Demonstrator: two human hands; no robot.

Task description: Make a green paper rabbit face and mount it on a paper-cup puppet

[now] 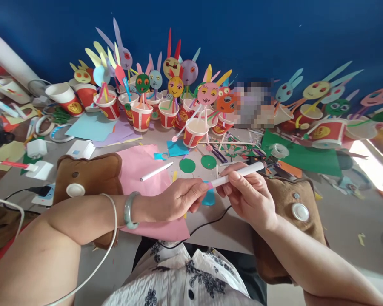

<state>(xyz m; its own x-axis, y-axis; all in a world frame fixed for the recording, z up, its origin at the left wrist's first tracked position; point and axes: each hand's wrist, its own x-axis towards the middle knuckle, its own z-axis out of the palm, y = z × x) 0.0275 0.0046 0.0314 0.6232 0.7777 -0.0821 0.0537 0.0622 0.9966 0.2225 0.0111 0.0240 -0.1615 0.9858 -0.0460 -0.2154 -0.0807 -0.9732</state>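
Observation:
A white marker (252,168) is held near the middle by my right hand (249,193), pinched between thumb and fingers and slanting up to the right. At the marker's lower left end, my left hand (178,199) pinches its pink-purple part or something small there. Below that end, a blue paper piece (208,197) lies on the table. A second white marker (156,171) rests on pink paper (140,165), left of my hands. Two green paper circles (187,165) lie just beyond them.
Red paper cups (141,117) with paper rabbit faces line the back by the blue wall (242,38). Brown cushions (86,170) lie under or beside both forearms. Scissors (218,154), paper scraps, green paper (306,155), tape rolls and white chargers (36,148) surround the work area. A white cable crosses the left forearm.

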